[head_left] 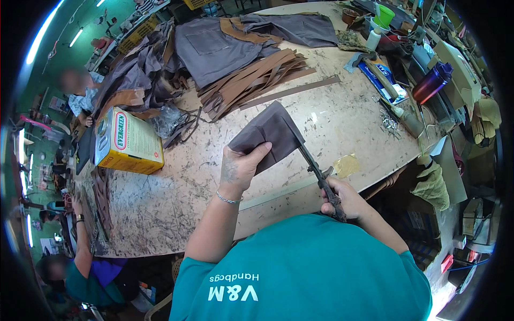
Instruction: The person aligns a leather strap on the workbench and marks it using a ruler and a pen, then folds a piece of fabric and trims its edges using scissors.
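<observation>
My left hand (pixel 242 167) pinches a folded piece of dark brown leather (pixel 270 128), its thumb lying on top and the fingers hidden underneath. My right hand (pixel 347 197) is closed around the handles of a pair of dark, worn scissors (pixel 317 171). The scissors point up and left, and their blades meet the right edge of the leather. Whether the blades are apart I cannot make out. Both hands are above the near part of the pale, scuffed table (pixel 176 208).
To the left stands a yellow and white metal can (pixel 136 140). Farther back lie brown leather strips (pixel 257 80) and large dark leather pieces (pixel 209 51). A hammer (pixel 381 80), a purple-red tumbler (pixel 432 83) and a green cup (pixel 383 17) are at the right. Two people are at the left.
</observation>
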Demonstrator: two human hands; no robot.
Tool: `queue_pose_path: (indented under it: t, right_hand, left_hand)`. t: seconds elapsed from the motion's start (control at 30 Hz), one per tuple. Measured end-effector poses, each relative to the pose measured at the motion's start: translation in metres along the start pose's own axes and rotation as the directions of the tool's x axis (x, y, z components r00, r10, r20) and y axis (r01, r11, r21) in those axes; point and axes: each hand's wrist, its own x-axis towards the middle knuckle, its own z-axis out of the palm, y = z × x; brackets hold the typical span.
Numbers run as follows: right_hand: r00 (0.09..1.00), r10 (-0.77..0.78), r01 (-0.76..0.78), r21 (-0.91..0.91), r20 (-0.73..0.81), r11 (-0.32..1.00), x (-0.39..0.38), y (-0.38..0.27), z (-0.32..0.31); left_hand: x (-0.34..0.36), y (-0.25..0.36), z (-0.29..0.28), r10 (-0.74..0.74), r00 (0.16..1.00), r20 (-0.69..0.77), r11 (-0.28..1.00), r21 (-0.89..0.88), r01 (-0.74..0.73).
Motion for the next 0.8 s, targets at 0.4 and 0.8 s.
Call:
queue_pose_path:
  t: [0.4, 0.8]
  right_hand:
    - [1.0, 0.026, -0.026, -0.012, 0.001, 1.0, -0.002, -0.006, 0.0]
    - [0.987, 0.157, -0.159, 0.086, 0.028, 0.984, -0.009, 0.004, 0.002]
  left_hand:
    - [-0.002, 0.002, -0.001, -0.024, 1.0, 0.015, 0.999, 0.029, 0.024]
    - [-0.002, 0.002, 0.003, -0.043, 0.999, -0.013, 0.999, -0.013, 0.043]
